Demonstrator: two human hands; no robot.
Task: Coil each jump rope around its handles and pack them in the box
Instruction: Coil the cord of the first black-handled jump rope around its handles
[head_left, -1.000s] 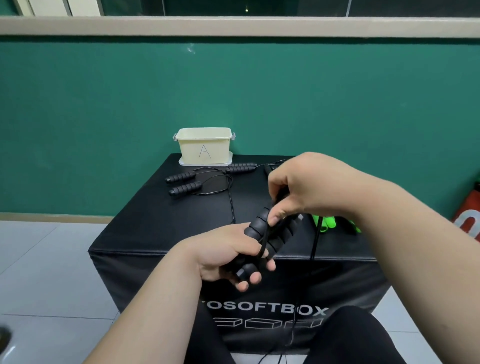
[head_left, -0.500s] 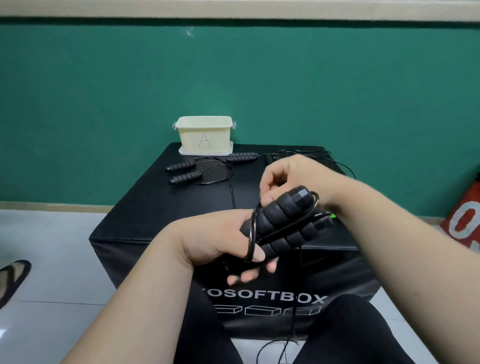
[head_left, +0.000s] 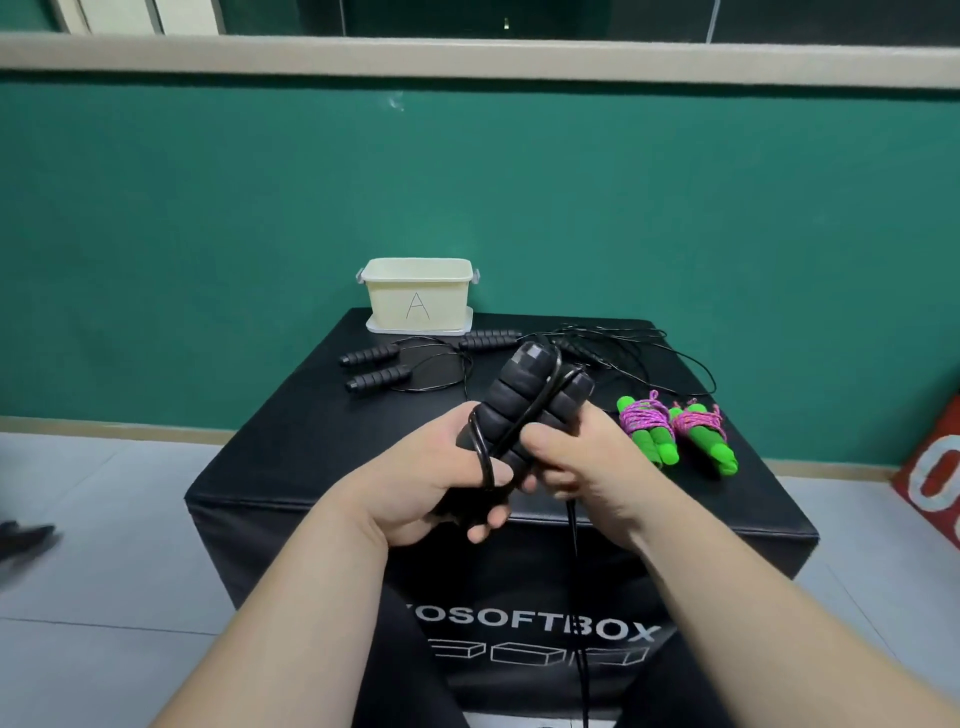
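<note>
My left hand grips the lower ends of two black ribbed jump rope handles, held side by side and pointing up and away. A black cord crosses them diagonally and loops over my left thumb. My right hand grips the handles and cord from the right; the cord hangs down from it. The cream box marked A stands open at the far edge of the black soft box.
Loose black handles and tangled cord lie on the far part of the soft box. Two coiled green-handled ropes with pink cord lie at the right. A red object leans at the far right on the tiled floor.
The handles have tilted more upright. My right hand has come round from behind them to the front right, drawing the cord across them. The view has tipped, showing the green ropes.
</note>
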